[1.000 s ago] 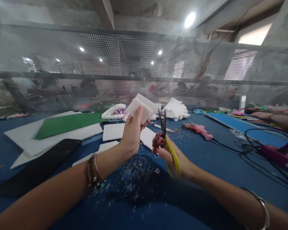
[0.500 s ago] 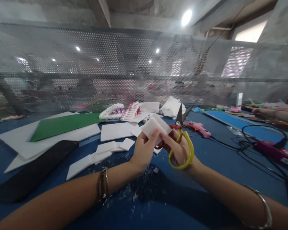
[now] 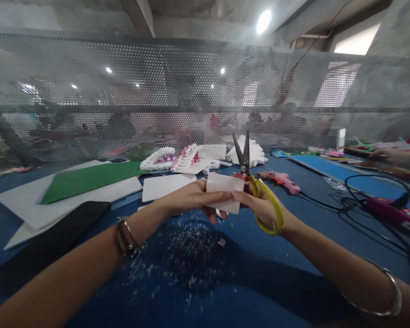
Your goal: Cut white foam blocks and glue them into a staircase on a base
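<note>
My left hand pinches a small white foam rectangle from its left side, above the blue table. My right hand carries yellow-handled scissors with the blades pointing up and nearly together, and its fingertips touch the foam's right edge. Both hands meet at the foam piece. White foam shavings lie scattered on the table below them.
White foam sheets, a green sheet and a black strip lie left. A white and pink foam model stands behind. A pink glue gun, cables and a magenta tool lie right. A perforated screen closes the back.
The foam piece was held up high in my left hand, then came down between both hands and turned flat-on. The scissors swung upright and their blades came nearly together.
</note>
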A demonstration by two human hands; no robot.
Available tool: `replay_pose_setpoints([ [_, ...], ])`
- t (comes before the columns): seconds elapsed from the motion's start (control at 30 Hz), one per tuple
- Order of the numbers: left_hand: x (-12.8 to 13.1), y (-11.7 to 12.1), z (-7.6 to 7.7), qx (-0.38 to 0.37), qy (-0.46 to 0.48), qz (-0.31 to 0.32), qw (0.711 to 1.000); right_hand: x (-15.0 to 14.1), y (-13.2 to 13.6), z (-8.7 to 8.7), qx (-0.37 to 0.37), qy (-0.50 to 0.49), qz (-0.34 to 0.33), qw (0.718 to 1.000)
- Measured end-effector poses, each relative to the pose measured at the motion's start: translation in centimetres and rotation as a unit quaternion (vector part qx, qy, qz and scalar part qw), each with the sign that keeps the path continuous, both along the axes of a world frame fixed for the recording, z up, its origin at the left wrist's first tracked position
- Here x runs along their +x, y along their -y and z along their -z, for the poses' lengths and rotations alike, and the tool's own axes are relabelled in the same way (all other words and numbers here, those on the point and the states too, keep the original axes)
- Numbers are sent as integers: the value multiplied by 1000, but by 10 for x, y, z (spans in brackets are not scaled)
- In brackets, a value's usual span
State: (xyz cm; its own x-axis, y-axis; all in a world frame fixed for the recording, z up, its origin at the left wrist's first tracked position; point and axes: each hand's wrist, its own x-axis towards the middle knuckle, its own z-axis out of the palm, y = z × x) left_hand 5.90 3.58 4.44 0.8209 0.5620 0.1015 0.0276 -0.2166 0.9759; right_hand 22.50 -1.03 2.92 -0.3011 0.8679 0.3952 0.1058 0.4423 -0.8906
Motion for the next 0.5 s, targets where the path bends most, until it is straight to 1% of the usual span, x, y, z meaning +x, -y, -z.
replay_pose_setpoints([
  [0.03, 2, 1, 2, 0, 19, -10, 1000, 0, -1, 1, 10, 2, 12, 1000],
  [0.13, 7, 1, 4, 1, 97, -39, 994, 3, -6, 3, 60, -1, 94, 994],
  [0.17, 6, -1, 4, 4, 128, -56, 990, 5, -8, 4, 72, 3, 112, 991],
  [0.23, 4, -7, 3, 9, 176, -95, 980, 7, -11, 7, 80, 23, 118, 990],
  [0.3, 1, -11, 2, 12, 199, -122, 972, 8, -11, 9, 81, 56, 110, 989],
  [0.4, 0, -13, 2, 23, 197, -123, 973, 5, -6, 10, 87, 107, 108, 985],
  [0.5, 1, -10, 4, 35, 199, -110, 973, 0, 0, 11, 117, 155, 117, 974],
])
